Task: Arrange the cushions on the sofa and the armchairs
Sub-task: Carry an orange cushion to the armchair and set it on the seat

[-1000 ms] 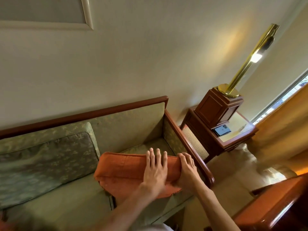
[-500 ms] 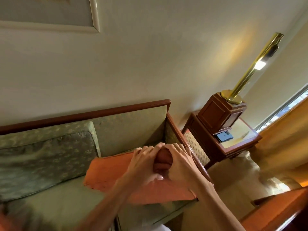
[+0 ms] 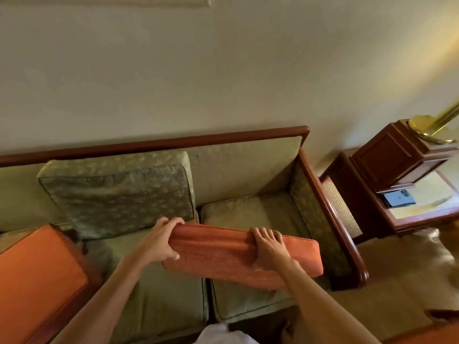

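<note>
Both hands grip orange cushion, seemingly above sofa.

Both hands, left and right, grip an orange cushion above the sofa.

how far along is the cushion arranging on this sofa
Done: one green cushion leans against the sofa back. In hand: the left hand and right hand both grip an orange cushion above the seat. Left: the right end has no back cushion, and another orange cushion lies at the left edge.
</note>
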### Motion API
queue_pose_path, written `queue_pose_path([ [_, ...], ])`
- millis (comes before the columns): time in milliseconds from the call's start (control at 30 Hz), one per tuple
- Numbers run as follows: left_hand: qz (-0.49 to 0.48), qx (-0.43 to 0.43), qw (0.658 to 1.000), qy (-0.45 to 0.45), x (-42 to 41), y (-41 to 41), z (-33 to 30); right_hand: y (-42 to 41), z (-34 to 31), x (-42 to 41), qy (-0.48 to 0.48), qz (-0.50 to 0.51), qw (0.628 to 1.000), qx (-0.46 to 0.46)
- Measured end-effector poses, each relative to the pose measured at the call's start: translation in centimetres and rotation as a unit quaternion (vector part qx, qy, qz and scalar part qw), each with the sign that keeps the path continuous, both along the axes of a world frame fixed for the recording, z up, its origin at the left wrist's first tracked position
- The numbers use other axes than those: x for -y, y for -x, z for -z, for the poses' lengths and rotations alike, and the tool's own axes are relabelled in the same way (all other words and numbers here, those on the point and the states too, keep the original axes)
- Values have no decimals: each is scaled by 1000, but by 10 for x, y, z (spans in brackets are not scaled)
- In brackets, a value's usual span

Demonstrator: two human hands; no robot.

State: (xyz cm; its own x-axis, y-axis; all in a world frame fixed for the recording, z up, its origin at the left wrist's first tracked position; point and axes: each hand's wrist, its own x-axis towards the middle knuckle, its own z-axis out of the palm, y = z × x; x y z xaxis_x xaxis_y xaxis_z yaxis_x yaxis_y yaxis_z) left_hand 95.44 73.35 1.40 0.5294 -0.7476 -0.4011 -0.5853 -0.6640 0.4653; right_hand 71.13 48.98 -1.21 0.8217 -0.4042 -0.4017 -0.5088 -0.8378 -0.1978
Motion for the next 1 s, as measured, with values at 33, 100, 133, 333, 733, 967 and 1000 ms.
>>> queue_pose_path([
  [33,-6,17,998,-54,-2,-3,6,8,4,5,13,4,1000,-13],
  [100,-14,62,987,-148,1,2,18,19,6,11,28,14,999,-27],
  [133,-2,104,977,-186,6,10,20,20,6,10,31,21,999,-32],
  [333,202,244,940,-130,76,98,27,42,-2,-8,19,63,998,-25],
  [733,390,172,902,-61,118,138,-13,149,-65,-39,23,171,982,79],
  [967,546,143,825,-27,188,256,-92,293,-139,-40,56,273,957,85],
  [1000,565,142,812,-21,197,277,-103,315,-151,-45,60,295,950,89],
])
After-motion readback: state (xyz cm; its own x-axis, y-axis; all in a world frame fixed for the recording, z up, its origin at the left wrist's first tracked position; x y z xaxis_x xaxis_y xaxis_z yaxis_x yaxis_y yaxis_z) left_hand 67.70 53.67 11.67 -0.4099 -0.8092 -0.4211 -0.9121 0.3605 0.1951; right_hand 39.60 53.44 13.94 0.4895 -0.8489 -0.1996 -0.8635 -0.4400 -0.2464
